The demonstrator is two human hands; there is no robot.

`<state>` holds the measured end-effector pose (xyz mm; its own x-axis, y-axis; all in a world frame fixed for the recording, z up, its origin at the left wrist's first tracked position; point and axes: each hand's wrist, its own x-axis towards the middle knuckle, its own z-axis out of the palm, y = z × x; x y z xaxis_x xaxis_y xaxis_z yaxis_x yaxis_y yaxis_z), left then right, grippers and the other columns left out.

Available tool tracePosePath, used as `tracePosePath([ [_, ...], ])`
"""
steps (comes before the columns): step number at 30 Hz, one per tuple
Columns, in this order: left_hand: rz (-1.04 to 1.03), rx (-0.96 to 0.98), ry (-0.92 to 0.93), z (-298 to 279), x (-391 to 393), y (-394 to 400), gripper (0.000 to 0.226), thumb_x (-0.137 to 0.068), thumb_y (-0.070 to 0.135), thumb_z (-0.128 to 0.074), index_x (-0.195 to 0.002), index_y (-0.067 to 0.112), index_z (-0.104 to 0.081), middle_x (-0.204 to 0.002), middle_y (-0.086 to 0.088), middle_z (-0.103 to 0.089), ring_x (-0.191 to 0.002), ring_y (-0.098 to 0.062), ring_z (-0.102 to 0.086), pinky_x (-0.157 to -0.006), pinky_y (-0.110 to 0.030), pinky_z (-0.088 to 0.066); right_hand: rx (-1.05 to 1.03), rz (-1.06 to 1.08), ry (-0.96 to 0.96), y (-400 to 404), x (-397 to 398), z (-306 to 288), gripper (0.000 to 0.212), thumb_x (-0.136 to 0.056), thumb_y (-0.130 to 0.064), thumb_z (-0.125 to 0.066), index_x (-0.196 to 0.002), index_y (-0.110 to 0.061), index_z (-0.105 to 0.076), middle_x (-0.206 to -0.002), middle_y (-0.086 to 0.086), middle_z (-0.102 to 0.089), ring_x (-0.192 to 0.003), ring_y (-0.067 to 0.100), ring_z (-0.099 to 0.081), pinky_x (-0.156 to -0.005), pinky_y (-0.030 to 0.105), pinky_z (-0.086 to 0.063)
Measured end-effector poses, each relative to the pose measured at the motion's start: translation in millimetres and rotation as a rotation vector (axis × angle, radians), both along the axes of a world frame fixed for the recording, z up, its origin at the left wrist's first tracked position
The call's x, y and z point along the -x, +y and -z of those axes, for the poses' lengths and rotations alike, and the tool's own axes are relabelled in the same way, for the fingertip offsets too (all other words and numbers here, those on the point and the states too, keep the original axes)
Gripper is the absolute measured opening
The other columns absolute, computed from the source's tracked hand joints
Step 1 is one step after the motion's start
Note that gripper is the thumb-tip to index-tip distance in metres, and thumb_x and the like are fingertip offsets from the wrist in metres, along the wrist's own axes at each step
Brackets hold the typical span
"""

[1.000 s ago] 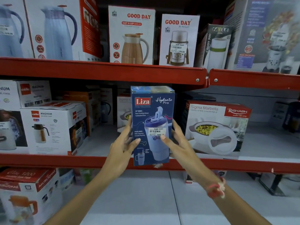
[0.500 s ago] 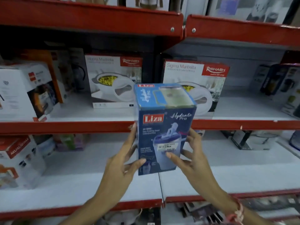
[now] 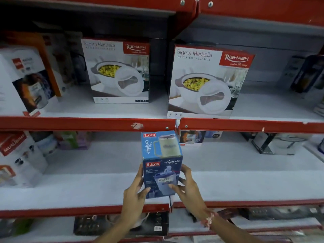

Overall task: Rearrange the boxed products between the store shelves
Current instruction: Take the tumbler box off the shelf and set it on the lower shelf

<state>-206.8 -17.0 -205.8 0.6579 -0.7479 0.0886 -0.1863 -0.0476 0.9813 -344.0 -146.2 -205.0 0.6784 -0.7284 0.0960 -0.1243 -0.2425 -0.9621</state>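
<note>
A blue Liza Hydrate Pro box (image 3: 161, 165) stands upright between my two hands, over the front part of the lower white shelf (image 3: 245, 181). My left hand (image 3: 135, 195) grips its left side and my right hand (image 3: 187, 188) grips its right side, thumb across the front. Whether the box's base touches the shelf is hidden by my fingers. On the shelf above stand two white Sigma Marbella casserole boxes, one at centre-left (image 3: 119, 71) and one at centre-right (image 3: 206, 81).
A red shelf rail (image 3: 87, 123) runs just above the held box. White kettle boxes (image 3: 22, 79) crowd the left of the upper shelf, and a Murugha box (image 3: 17, 158) sits lower left. Small boxes (image 3: 191, 137) and a clear-fronted item (image 3: 278, 142) sit at the back right.
The blue box has come down with both hands from the middle shelf level to the lower shelf. My view has tilted downward, so the top shelf has left the frame.
</note>
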Motion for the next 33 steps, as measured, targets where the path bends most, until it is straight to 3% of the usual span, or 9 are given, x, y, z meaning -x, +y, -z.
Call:
tracePosePath([
  [4, -0.007, -0.028, -0.049, 18.8, -14.7, -16.3, 0.068, -0.085, 0.016, -0.065, -0.145, 0.018, -0.033, -0.096, 0.054, -0.057, -0.096, 0.021, -0.059, -0.095, -0.038, -0.05, -0.043, 0.032, -0.054, -5.4, -16.6, 20.0, 0.056, -0.091, -0.011, -0.064, -0.129, -0.035, -0.032, -0.13, -0.028, -0.045, -0.122, 0.011, -0.054, -0.082, 0.007, -0.051],
  [8, 0.027, -0.008, 0.027, 31.7, -22.9, -18.3, 0.107, -0.059, 0.077, -0.06, -0.146, 0.025, -0.026, -0.102, 0.052, -0.057, -0.102, 0.022, -0.056, -0.091, -0.031, -0.049, -0.107, 0.033, -0.067, -10.0, -21.7, 39.0, 0.057, -0.092, -0.008, -0.062, -0.135, -0.028, -0.031, -0.127, -0.024, -0.051, -0.122, 0.017, -0.058, -0.087, 0.017, -0.055],
  [14, 0.014, -0.13, -0.031, 34.5, -27.1, -38.0, 0.071, -0.09, 0.006, -0.057, -0.147, 0.025, -0.019, -0.123, 0.027, -0.049, -0.126, -0.027, -0.054, -0.095, -0.039, -0.05, -0.234, 0.076, -0.046, -26.3, -34.6, 46.3, 0.057, -0.091, 0.004, -0.059, -0.13, -0.03, -0.034, -0.126, -0.006, -0.057, -0.116, 0.019, -0.06, -0.077, 0.012, -0.056],
  [18, 0.087, -0.194, -0.001, 41.5, -29.0, -38.6, 0.072, -0.091, 0.002, -0.055, -0.139, 0.038, -0.016, -0.117, 0.03, -0.048, -0.129, -0.026, -0.049, -0.096, -0.037, -0.05, -0.14, 0.057, 0.08, -32.5, -33.9, 50.1, 0.057, -0.091, -0.006, -0.063, -0.131, -0.03, -0.03, -0.127, -0.009, -0.051, -0.118, 0.016, -0.057, -0.088, 0.015, -0.052],
  [22, 0.17, -0.304, -0.004, 32.8, -24.6, -38.8, 0.083, -0.088, 0.002, -0.06, -0.141, 0.037, -0.006, -0.132, 0.013, -0.046, -0.129, -0.021, -0.048, -0.102, -0.031, -0.043, 0.006, 0.03, 0.163, -35.8, -29.6, 55.6, 0.058, -0.09, -0.008, -0.065, -0.13, -0.032, -0.031, -0.127, -0.021, -0.047, -0.119, 0.015, -0.057, -0.085, 0.009, -0.05],
  [25, 0.222, -0.418, -0.043, 14.8, -21.6, -33.2, 0.095, -0.087, 0.006, -0.062, -0.148, 0.022, 0.008, -0.148, -0.002, -0.039, -0.123, -0.008, -0.042, -0.104, -0.029, -0.039, 0.152, -0.001, 0.277, -42.2, -21.4, 53.9, 0.054, -0.089, -0.003, -0.063, -0.133, -0.024, -0.039, -0.139, -0.008, -0.05, -0.122, 0.022, -0.059, -0.093, 0.026, -0.055],
  [27, 0.255, -0.535, -0.119, -3.6, -27.8, -25.1, 0.101, -0.085, 0.013, -0.066, -0.148, 0.018, 0.013, -0.157, -0.007, -0.025, -0.132, -0.017, -0.04, -0.11, -0.034, -0.035, 0.403, 0.048, 0.384, -48.6, -10.6, 40.4, 0.046, -0.088, -0.001, -0.059, -0.129, -0.019, -0.051, -0.138, 0.0, -0.054, -0.111, 0.022, -0.065, -0.089, 0.036, -0.058],
  [30, 0.355, -0.712, -0.279, -50.8, -41.4, -17.4, 0.078, -0.083, 0.02, -0.069, -0.147, 0.013, -0.024, -0.154, -0.013, -0.033, -0.131, -0.029, -0.046, -0.107, -0.035, -0.04, 0.806, 0.134, 0.392, -58.5, 4.3, 0.9, 0.032, -0.083, 0.001, -0.06, -0.108, -0.017, -0.07, -0.119, -0.001, -0.069, -0.081, 0.018, -0.072, -0.072, 0.036, -0.062],
  [33, 0.357, -0.617, -0.336, -111.7, -42.2, -24.9, 0.044, -0.083, 0.024, -0.069, -0.124, 0.014, -0.058, -0.132, -0.007, -0.061, -0.113, -0.021, -0.062, -0.101, -0.034, -0.047, 0.995, 0.234, 0.232, -64.3, 5.6, -54.2, 0.024, -0.081, 0.001, -0.067, -0.1, -0.014, -0.074, -0.098, 0.0, -0.077, -0.081, 0.016, -0.073, -0.065, 0.033, -0.063],
])
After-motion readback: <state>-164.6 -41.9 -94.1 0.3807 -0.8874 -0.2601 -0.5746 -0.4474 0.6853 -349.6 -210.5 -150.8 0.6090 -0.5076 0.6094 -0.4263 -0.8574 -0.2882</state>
